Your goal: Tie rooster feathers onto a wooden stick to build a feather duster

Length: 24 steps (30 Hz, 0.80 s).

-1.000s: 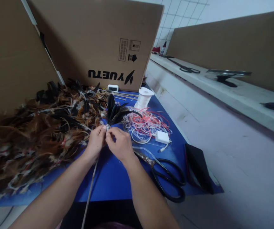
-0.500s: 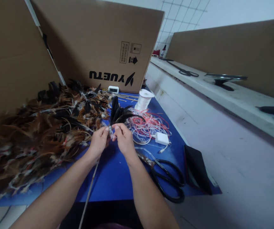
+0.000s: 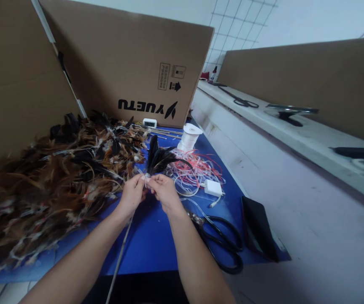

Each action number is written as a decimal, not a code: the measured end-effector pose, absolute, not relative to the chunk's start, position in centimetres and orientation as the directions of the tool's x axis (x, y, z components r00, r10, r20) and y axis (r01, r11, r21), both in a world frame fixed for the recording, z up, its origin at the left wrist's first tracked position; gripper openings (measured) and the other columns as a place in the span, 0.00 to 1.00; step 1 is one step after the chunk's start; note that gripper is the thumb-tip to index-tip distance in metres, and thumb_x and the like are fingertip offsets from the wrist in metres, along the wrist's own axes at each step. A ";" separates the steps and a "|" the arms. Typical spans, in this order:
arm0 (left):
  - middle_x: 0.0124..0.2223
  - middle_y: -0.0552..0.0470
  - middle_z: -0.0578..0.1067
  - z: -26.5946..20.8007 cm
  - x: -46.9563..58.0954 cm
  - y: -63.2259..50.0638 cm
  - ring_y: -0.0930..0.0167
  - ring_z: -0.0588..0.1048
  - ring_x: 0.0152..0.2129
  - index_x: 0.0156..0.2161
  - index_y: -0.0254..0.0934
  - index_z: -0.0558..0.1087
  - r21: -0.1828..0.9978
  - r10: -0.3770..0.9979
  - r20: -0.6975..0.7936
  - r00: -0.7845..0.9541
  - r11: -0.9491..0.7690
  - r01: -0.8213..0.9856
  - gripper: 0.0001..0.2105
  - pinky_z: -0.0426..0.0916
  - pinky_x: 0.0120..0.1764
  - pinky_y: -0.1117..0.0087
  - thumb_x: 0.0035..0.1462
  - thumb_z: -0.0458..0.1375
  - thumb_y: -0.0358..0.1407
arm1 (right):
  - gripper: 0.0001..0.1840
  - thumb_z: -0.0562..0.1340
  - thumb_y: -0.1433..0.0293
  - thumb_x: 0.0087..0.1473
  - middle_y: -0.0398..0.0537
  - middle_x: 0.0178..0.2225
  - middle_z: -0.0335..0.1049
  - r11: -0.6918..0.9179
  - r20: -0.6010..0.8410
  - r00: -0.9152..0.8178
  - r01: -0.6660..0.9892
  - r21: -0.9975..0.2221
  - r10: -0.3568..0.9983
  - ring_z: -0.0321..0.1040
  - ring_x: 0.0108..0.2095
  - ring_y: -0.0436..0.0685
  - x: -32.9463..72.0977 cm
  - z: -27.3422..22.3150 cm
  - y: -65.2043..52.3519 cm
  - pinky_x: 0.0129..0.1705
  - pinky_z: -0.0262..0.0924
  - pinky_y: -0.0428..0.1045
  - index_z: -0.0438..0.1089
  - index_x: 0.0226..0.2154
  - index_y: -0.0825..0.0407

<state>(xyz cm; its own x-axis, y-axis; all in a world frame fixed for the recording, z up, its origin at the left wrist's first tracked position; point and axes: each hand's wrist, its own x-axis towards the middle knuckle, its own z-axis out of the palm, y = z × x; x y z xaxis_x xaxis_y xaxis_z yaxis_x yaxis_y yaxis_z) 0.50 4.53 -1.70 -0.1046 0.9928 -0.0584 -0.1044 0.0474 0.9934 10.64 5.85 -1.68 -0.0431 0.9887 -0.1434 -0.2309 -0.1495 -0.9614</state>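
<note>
A bundle of black feathers point(image 3: 158, 159) stands above my hands, at the top end of a thin stick point(image 3: 120, 253) that slants down toward me. Whitish, clear strip point(image 3: 147, 175) is wrapped around the base of the feathers. My left hand point(image 3: 131, 196) is closed around the stick just below this binding, thumb upward. Right beside it, my right hand point(image 3: 165, 192) pinches the strip at the binding, its thumb and forefinger close to my left thumb. The strip's ends are partly hidden by the fingers.
A heap of brown and black feathers point(image 3: 58, 181) covers the left of the blue table point(image 3: 146, 245). Toward the right lie red and clear strips point(image 3: 197, 166), a white spool point(image 3: 190, 137), a white adapter point(image 3: 213, 187), black-handled scissors point(image 3: 222, 240) and a dark wallet-like case point(image 3: 259, 226). Cardboard point(image 3: 131, 55) stands behind.
My right hand has shifted slightly down and its fingers have come in to pinch at the binding beside my left thumb. My left hand keeps its hold. The view has tilted a little.
</note>
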 end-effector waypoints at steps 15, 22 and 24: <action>0.21 0.62 0.62 -2.4 0.6 4.8 0.80 0.58 0.10 0.36 0.41 0.60 0.993 0.991 -0.056 -0.120 0.043 -0.112 0.08 0.48 0.11 0.83 0.54 0.52 0.41 | 0.15 0.68 0.62 0.36 0.35 0.15 0.61 -0.202 -0.200 -0.037 -0.249 -0.947 0.979 0.46 0.13 0.41 10.4 -1.6 6.1 0.15 0.38 0.42 0.64 0.21 0.54; 0.23 0.60 0.65 -2.3 0.5 4.9 0.79 0.61 0.12 0.37 0.40 0.62 0.992 0.991 -0.062 -0.120 0.047 -0.118 0.10 0.51 0.12 0.82 0.52 0.55 0.42 | 0.19 0.69 0.58 0.36 0.35 0.15 0.61 -0.226 -0.224 -0.041 -0.316 -0.922 0.974 0.44 0.12 0.41 10.3 -1.7 6.1 0.14 0.36 0.42 0.64 0.22 0.54; 0.21 0.61 0.63 -2.3 0.5 4.9 0.79 0.61 0.12 0.36 0.40 0.63 0.992 0.990 -0.073 -0.116 0.060 -0.109 0.10 0.51 0.12 0.82 0.52 0.55 0.42 | 0.20 0.69 0.57 0.36 0.35 0.15 0.61 -0.225 -0.224 -0.038 -0.315 -0.922 0.974 0.44 0.12 0.41 10.3 -1.9 6.2 0.13 0.36 0.42 0.64 0.22 0.54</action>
